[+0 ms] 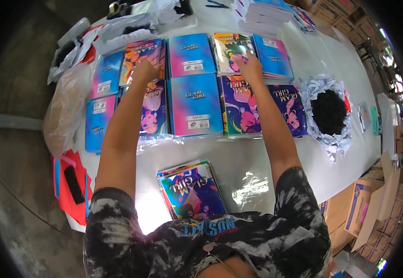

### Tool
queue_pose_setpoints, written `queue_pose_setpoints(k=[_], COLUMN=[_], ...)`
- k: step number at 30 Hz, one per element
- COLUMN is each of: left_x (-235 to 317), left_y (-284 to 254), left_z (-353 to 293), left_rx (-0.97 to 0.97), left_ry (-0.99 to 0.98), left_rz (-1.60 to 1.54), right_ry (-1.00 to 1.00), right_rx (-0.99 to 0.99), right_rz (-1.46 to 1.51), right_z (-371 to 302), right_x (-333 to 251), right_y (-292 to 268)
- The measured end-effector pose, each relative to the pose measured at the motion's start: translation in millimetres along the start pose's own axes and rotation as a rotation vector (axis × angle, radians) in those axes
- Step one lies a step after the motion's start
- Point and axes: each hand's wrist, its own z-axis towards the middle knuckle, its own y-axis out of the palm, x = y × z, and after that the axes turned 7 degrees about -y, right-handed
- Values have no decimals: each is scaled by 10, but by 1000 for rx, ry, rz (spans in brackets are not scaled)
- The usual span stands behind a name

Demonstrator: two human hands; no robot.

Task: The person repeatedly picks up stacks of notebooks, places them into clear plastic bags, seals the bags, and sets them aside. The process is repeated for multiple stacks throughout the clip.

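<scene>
Both arms stretch across the table over two rows of spiral notebooks. My left hand (146,69), its fingers curled in, is on an orange patterned spiral notebook (134,52) in the far row; its fingertips are partly hidden. My right hand (251,68) rests on a white and yellow patterned notebook (224,42), its thumb and a finger apart. Between them lies a blue and pink notebook (190,51), back cover up. A similar one (196,104) sits in the near row. Closer to me, a small stack of notebooks (194,192) lies slightly turned.
At right stands a paper-wrapped bundle with a black bristly top (328,111); similar bundles (129,32) sit far left. A clear plastic bag (65,109) hangs at the left edge. Notebook stacks (264,16) stand at the back. Open cardboard boxes (356,208) are beside the table at right.
</scene>
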Motion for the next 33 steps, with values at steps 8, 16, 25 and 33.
queue_pose_setpoints(k=[8, 16, 25, 33], left_x=[-444, -1153, -817, -166], left_y=[-795, -285, -389, 352], left_z=[-571, -3434, -4214, -4298], left_rx=[435, 315, 482, -43], left_ry=[-30, 365, 298, 326], left_rz=[-386, -522, -744, -184], right_ry=[339, 44, 4, -158], right_rx=[-238, -52, -17, -241], right_rz=[-396, -64, 1317, -138], right_z=[309, 585, -1684, -2943], right_x=[-20, 316, -1312, -690], right_y=[218, 19, -1329, -670])
